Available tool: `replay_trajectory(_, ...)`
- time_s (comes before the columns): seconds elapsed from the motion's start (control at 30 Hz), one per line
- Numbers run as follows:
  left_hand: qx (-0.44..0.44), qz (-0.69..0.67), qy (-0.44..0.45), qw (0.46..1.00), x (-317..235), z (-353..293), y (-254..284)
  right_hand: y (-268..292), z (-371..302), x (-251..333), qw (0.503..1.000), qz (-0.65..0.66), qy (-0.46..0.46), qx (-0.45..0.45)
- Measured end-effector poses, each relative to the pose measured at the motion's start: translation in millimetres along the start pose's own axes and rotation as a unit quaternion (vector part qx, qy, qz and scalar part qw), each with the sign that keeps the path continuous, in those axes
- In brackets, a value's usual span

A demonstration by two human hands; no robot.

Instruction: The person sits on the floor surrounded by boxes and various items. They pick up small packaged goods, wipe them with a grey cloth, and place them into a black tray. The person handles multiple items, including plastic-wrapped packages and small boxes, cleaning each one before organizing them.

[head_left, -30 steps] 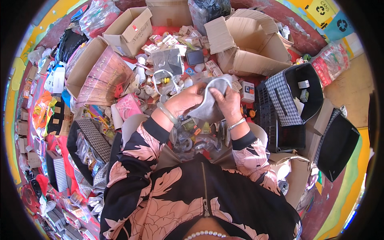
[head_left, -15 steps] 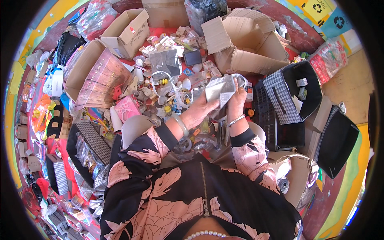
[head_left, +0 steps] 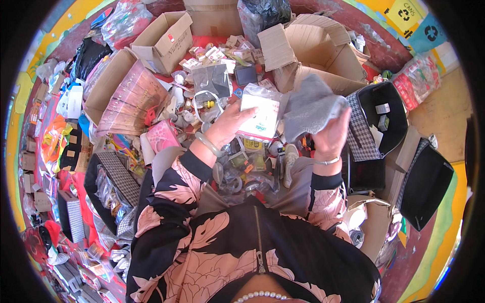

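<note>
My left hand point(head_left: 231, 122) grips a flat white packet point(head_left: 260, 117) with a red lower edge and a clear plastic sleeve, its thumb across the front. To the right, my right hand point(head_left: 332, 135) holds a crumpled grey cloth point(head_left: 311, 107) that is smeared by motion, its fingers partly behind the cloth. The packet and the cloth are close together above a heap of small mixed goods. Beyond the packet lie a clear flat pouch point(head_left: 211, 80) and a dark flat case point(head_left: 246, 75).
An open cardboard box point(head_left: 316, 50) stands at the back right, another box point(head_left: 164, 43) at the back left. On the right is a black-lined houndstooth bin point(head_left: 379, 118); a similar bin point(head_left: 113, 189) with bagged items is on the left. A pink box point(head_left: 162, 136) lies near my left knee.
My hands have moved apart. The grey-silver bundle held between them is now a white packet in my left hand and a loose grey cloth in my right, which swung right.
</note>
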State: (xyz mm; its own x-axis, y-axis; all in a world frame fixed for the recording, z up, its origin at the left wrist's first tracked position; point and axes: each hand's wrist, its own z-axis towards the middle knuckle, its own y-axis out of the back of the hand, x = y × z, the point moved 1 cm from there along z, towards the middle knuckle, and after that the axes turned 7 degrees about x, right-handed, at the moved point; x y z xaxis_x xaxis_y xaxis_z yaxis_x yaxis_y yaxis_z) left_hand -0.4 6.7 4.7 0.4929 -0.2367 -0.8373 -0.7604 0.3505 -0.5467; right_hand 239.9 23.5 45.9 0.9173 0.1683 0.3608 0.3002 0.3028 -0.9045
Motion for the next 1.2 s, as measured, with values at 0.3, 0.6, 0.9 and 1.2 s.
replay_trajectory(0.3, 0.026, 0.085, 0.021, 0.996, 4.8, 10.6, 4.0, 37.1, -9.5, 16.8, 0.837, -0.469, 0.197, -0.203)
replay_trajectory(0.6, 0.044, 0.058, 0.013, 0.997, 3.0, 5.6, -7.4, -29.3, -4.7, 6.7, 0.502, -0.864, 0.03, -0.012)
replay_trajectory(0.9, 0.051, 0.055, 0.03, 0.997, -3.0, -2.1, -6.2, -20.4, -2.0, -13.0, 0.165, -0.978, 0.114, 0.05)
replay_trajectory(1.2, 0.169, 0.15, 0.166, 0.96, -9.1, -10.8, 1.6, 43.2, -8.5, -25.1, 0.067, -0.971, 0.142, 0.18)
